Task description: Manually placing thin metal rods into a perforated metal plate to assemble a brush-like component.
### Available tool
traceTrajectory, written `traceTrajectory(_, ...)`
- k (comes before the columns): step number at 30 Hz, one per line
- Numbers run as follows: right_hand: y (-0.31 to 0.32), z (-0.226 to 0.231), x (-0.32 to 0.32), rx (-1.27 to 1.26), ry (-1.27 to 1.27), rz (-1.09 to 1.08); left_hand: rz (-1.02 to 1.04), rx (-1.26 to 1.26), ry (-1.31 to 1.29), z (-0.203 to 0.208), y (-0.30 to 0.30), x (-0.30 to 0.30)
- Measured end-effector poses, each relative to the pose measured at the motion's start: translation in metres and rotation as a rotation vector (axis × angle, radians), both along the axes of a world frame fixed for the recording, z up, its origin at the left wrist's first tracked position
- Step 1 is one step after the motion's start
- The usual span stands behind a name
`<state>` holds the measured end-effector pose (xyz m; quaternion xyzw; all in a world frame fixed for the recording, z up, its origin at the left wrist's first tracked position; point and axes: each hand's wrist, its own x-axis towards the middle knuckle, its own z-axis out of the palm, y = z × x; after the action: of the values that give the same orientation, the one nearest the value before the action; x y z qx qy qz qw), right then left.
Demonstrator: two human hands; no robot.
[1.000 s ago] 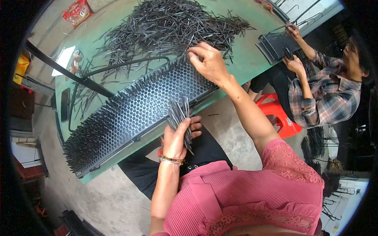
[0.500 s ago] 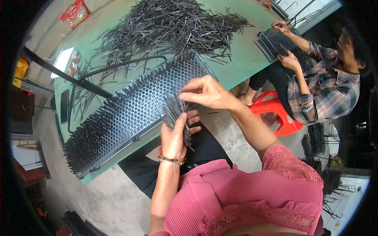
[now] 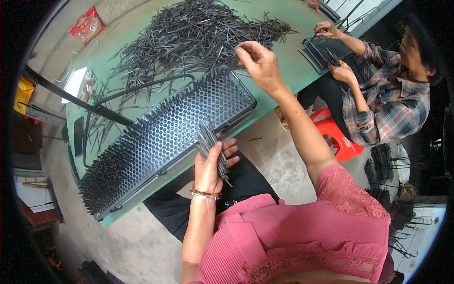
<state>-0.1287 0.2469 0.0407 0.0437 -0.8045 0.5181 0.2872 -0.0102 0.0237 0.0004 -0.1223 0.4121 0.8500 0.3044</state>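
Note:
My left hand (image 3: pixel 208 165) is closed around a bundle of thin dark sticks (image 3: pixel 207 137), their upper ends fanned out over the near edge of the perforated tray. Above the tray's far right end, my right hand (image 3: pixel 262 66) pinches what looks like one thin dark stick at its fingertips, partly blurred. The long black tray (image 3: pixel 184 123) has a honeycomb of round holes. Upright dark sticks (image 3: pixel 109 175) fill its left end densely and run in a band along its far edge; the holes in its middle and right part are bare.
A large heap of loose dark sticks (image 3: pixel 194 38) covers the back of the green table (image 3: pixel 288 71). A bent black bar (image 3: pixel 106 109) crosses the table's left side near a phone (image 3: pixel 78 136). At right, a co-worker in a plaid shirt (image 3: pixel 402 106) works near a red stool (image 3: pixel 333 135).
My right hand has moved from the bundle up and away to the tray's far right end. My left hand stays in place with the bundle. The view has shifted slightly.

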Motion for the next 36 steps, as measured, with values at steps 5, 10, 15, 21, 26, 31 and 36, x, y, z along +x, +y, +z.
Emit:
traceTrajectory(5, -0.003, -0.009, -0.013, 0.099, -0.014, 0.041, 0.003, 0.007, -0.016, -0.002, -0.002, 0.0)
traceTrajectory(10, -0.002, -0.019, -0.018, 0.104, 0.1, -0.018, -0.026, 0.003, -0.007, -0.002, -0.001, -0.001)
traceTrajectory(15, -0.009, -0.021, -0.01, 0.406, 0.143, 0.005, -0.019, -0.015, -0.025, 0.0, -0.002, -0.001)
traceTrajectory(21, -0.015, -0.013, -0.004, 0.318, -0.012, 0.049, -0.057, -0.007, 0.01, -0.001, -0.007, -0.001)
traceTrajectory(26, -0.013, -0.016, -0.008, 0.489, 0.09, 0.066, -0.061, -0.012, 0.013, -0.002, -0.007, 0.0)
traceTrajectory(31, -0.011, -0.019, -0.009, 0.433, 0.08, 0.013, -0.07, -0.015, 0.01, 0.002, -0.005, 0.0)
traceTrajectory(36, -0.012, -0.022, -0.007, 0.517, 0.033, -0.025, -0.06, 0.018, 0.02, 0.005, -0.004, -0.001)
